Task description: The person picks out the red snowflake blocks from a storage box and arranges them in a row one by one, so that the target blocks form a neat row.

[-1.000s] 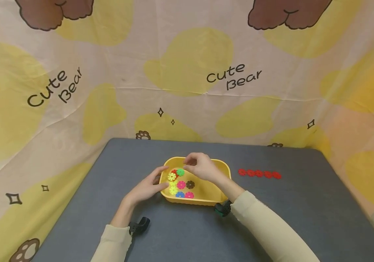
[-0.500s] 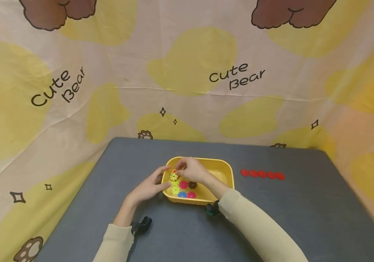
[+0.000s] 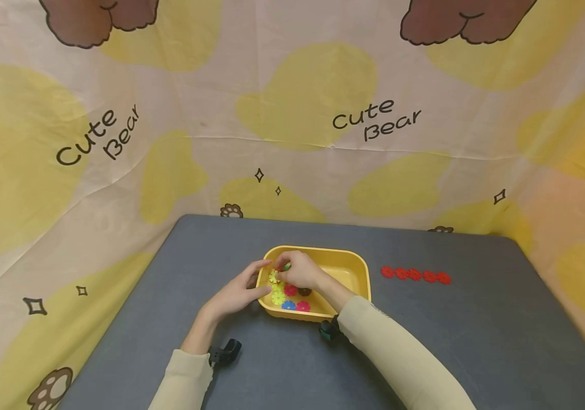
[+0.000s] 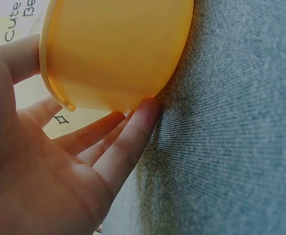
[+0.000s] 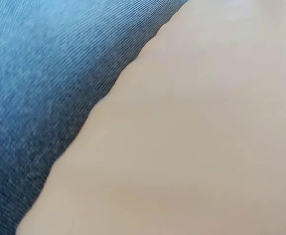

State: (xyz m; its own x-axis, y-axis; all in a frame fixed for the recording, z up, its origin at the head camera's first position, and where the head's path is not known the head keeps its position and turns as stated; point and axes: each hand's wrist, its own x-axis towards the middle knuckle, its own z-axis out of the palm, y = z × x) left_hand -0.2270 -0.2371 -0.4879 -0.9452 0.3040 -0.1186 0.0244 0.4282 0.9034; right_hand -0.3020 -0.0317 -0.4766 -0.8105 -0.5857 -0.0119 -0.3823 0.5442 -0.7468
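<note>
A yellow plastic basket (image 3: 346,273) stands on the grey table, with toothed snowflake discs in its left part. My left hand (image 3: 233,293) holds its left end, thumb on the near side, fingers toward the far side. In the left wrist view those fingers (image 4: 138,132) press the outer wall (image 4: 118,54). My right hand (image 3: 300,270) reaches inside with bent fingers among the discs. A green disc (image 3: 287,266) shows between its thumb and forefinger; whether they pinch a disc is hidden. Close by lie yellow discs (image 3: 277,298), pink discs (image 3: 303,306), a blue disc (image 3: 288,306) and a partly covered brown disc (image 3: 305,292).
A row of several red snowflake discs (image 3: 415,275) lies on the table (image 3: 456,341) to the right of the basket. A patterned cloth (image 3: 292,114) hangs behind and at the sides. Only a pale, blurred surface (image 5: 182,127) and the grey table show in the right wrist view.
My right hand has moved left and down into the basket, over the green and red discs. The left hand keeps its place at the basket's end. The head view has shifted slightly.
</note>
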